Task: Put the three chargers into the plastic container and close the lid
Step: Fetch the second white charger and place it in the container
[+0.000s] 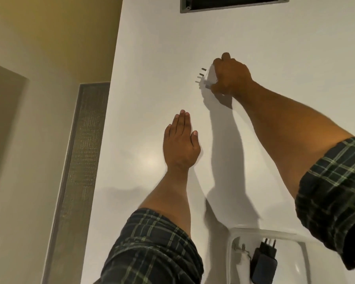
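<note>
White charger [210, 77], head view: it lies on the white surface [152, 78], well beyond the plastic container [232, 253] and apart from it. The right hand [232, 75] has its fingers [217, 62] closed around the body. Its prongs point left, long axis crosswise. Judged light, rigid and smooth-cased; best held by the body, clear of the prongs. The left hand [180, 142] rests flat, fingers together. Inside the container lie a black charger [263, 263] and a white one [241, 257].

Dark green plaid rolled sleeves [152, 249]
</note>
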`<action>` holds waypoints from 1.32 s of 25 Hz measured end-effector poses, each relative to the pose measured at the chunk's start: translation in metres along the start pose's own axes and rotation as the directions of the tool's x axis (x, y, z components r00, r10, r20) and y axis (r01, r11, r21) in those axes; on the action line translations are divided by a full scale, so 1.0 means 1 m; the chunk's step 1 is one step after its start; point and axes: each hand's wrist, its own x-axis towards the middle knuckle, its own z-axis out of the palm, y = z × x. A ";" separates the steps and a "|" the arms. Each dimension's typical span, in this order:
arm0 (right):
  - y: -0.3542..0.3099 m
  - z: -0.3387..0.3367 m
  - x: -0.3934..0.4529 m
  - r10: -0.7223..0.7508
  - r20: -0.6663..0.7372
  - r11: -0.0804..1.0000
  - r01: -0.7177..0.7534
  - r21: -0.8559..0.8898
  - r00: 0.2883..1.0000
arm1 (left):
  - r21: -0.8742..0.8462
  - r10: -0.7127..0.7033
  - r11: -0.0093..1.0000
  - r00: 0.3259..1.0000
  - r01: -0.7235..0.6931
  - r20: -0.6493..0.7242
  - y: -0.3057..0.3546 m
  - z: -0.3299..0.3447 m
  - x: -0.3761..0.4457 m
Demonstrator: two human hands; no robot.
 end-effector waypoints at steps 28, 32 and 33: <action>-0.006 -0.011 -0.412 0.087 -0.137 0.918 -0.026 0.395 0.987 | 0.057 -0.043 0.998 0.840 0.014 0.541 0.005 -0.049 -0.283; 0.008 0.001 -0.448 0.069 -0.020 0.941 -0.058 0.334 0.997 | 0.050 -0.043 0.999 0.809 0.017 0.587 0.009 -0.052 -0.307; 0.010 0.004 -0.453 0.054 0.015 0.944 -0.056 0.326 0.998 | 0.053 -0.046 0.998 0.801 0.018 0.598 0.009 -0.053 -0.310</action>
